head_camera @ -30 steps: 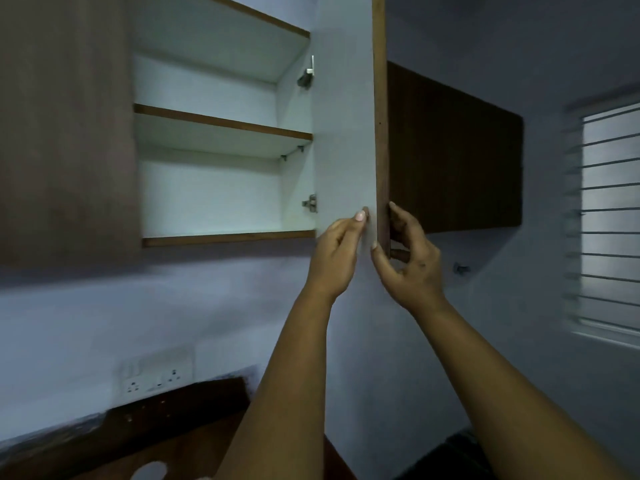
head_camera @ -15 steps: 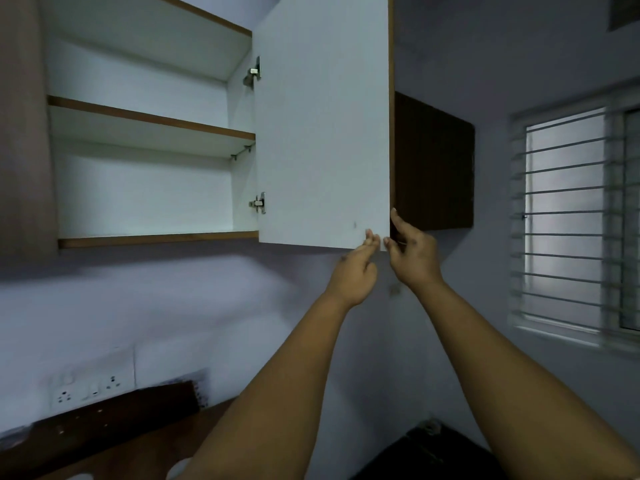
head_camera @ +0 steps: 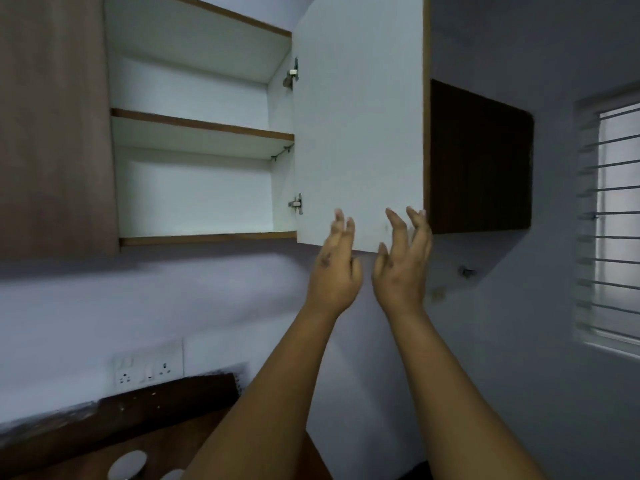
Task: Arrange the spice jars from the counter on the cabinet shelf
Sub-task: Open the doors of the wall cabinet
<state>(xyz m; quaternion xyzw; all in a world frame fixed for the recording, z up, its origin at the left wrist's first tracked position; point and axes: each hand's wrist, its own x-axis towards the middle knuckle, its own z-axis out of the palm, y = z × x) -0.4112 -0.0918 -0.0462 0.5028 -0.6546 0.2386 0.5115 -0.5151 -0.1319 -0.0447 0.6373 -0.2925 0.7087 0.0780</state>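
Head view: both hands' fingers spread, holding nothing, below-right of cabinet shelf (head_camera: 201, 128).

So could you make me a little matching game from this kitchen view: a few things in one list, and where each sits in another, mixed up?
Things:
1. cabinet door
2. wall socket
3. window
4. shelf

Places:
A. far right of the view
B. low on the wall, at the left
C. inside the open cabinet, halfway up
D. swung open, just above both hands

Pairs: 1-D, 2-B, 3-A, 4-C

The left hand and right hand are raised with fingers spread, holding nothing.
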